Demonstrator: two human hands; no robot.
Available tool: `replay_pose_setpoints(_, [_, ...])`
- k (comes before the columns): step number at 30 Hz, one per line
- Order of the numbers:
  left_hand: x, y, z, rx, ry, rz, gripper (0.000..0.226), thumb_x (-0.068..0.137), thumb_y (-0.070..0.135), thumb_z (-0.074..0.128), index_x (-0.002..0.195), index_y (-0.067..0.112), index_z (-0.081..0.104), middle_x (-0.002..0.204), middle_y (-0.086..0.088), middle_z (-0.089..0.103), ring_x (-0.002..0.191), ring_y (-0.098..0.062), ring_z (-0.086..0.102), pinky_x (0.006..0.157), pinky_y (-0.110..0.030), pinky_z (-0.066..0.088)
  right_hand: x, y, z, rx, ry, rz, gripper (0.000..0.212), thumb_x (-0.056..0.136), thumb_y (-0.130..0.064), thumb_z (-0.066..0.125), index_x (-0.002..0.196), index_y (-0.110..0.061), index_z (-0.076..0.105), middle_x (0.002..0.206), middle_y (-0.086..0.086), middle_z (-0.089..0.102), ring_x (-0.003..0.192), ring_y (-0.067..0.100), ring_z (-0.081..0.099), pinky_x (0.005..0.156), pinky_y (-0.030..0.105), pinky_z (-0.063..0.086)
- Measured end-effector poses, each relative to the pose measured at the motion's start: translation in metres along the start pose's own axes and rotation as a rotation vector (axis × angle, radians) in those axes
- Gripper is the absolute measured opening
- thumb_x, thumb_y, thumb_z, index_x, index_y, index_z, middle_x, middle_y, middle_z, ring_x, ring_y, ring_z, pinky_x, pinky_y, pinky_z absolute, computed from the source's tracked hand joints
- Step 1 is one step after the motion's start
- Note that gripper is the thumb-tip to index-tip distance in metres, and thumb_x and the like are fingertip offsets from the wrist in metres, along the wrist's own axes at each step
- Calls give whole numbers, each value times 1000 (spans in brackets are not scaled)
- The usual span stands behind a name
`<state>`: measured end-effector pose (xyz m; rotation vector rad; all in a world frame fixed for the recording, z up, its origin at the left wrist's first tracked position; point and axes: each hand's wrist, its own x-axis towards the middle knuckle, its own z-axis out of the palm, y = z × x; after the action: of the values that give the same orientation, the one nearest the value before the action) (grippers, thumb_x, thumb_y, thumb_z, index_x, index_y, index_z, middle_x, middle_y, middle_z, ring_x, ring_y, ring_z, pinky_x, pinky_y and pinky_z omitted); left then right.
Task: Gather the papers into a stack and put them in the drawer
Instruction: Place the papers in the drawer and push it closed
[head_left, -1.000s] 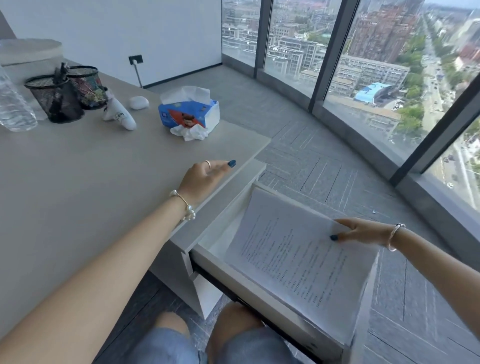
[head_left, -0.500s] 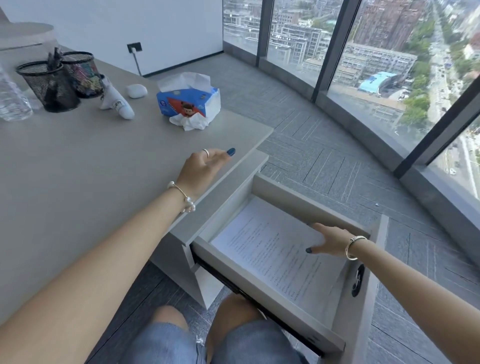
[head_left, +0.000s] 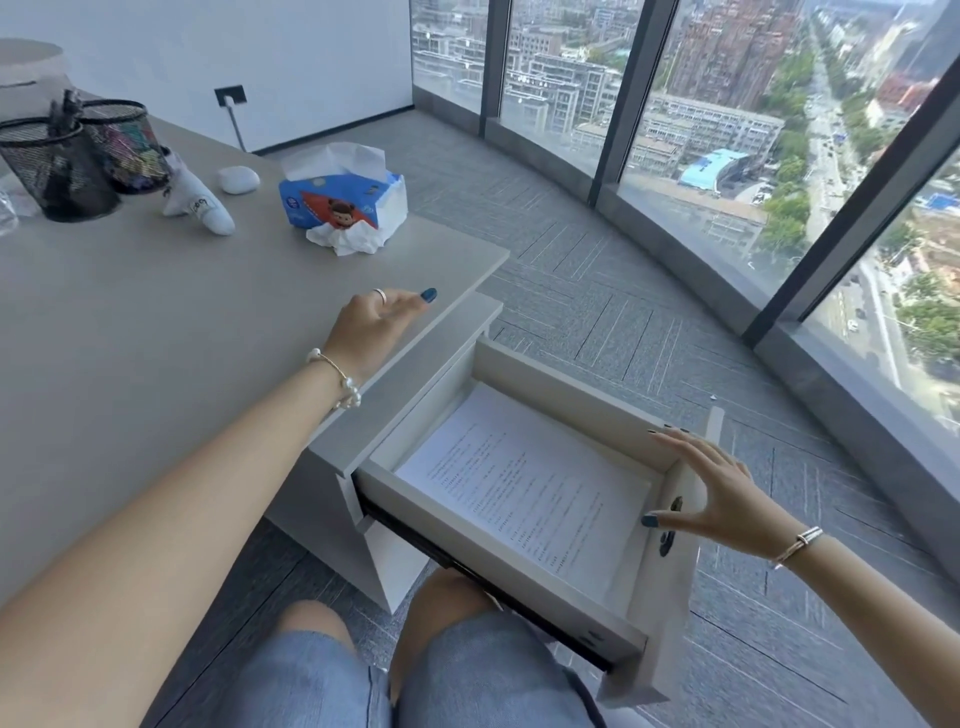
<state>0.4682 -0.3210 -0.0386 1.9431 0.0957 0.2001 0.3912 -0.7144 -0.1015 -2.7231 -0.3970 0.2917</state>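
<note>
Since the earlier frame, the right hand (head_left: 719, 499) has lifted off the papers (head_left: 524, 491) and moved to the drawer (head_left: 587, 384) front, where it now sits with fingers (head_left: 675, 441) spread wide, the fingertips over the front panel's top edge and the thumb by the dark pull on its face; whether the palm touches the panel cannot be told. One stack of papers lies flat on the drawer floor, printed side up, filling most of the inside, with its far edge near the drawer's rear wall. One drawer is pulled fully out from the cabinet under the counter (head_left: 156, 322), above the person's two knees. The left hand (head_left: 371, 322) rests on the counter at its near right edge, fingers loosely curled downward and holding nothing, with one ring and one pearl bracelet showing; the right wrist carries one metal bangle. Along the counter's far left stand two black mesh pen cups (head_left: 62, 166) side by side, touching or nearly so. Just right of them lies one white sock-like toy (head_left: 200, 200), then one small white case (head_left: 238, 179). Nearer the counter's far right corner sits one blue tissue box (head_left: 343, 200), with one crumpled tissue (head_left: 345, 240) against its front.
</note>
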Motion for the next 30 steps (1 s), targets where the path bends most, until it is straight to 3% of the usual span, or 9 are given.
replay_pose_setpoints(3, [-1,1,0,15,7,0,39,81,45,61,103,14,69,103,-2,69,99,-12,59,80,-21,40,-22,9,2,40,-20,50,110,42,-88,54,133,-53,4,155,-8,10,145,18,8,117,52,16])
replay_pose_setpoints(7, [-4,4,1,37,9,2,28,81,45,61,92,20,66,95,-2,67,93,-16,58,80,-26,41,-45,13,3,94,-97,97,132,39,-80,65,142,-35,-5,148,-16,-3,138,2,1,115,30,8])
replay_pose_setpoints(10, [-4,5,1,60,0,14,27,82,45,60,91,20,65,94,-2,66,90,-16,56,73,-22,41,-53,17,7,103,-120,142,142,39,-74,71,146,-19,-3,151,-11,2,137,3,6,115,25,9])
replay_pose_setpoints(15, [-3,4,2,52,6,21,27,82,45,59,92,21,65,92,1,65,90,-14,57,70,-17,40,-55,5,13,144,-125,171,140,35,-68,69,146,-14,5,156,4,17,141,22,25,112,28,20])
replay_pose_setpoints(24, [-1,1,1,28,-5,22,32,82,45,59,95,17,68,93,-1,68,90,-12,59,73,-19,41,-22,-24,26,171,-82,103,132,44,-57,75,147,-13,5,156,5,17,142,22,24,112,27,19])
replay_pose_setpoints(30, [1,0,0,8,-2,20,36,80,48,59,94,16,67,76,12,60,75,-3,54,67,-18,38,10,-51,39,170,-59,54,128,49,-56,74,147,-12,3,156,7,16,142,23,25,113,30,21])
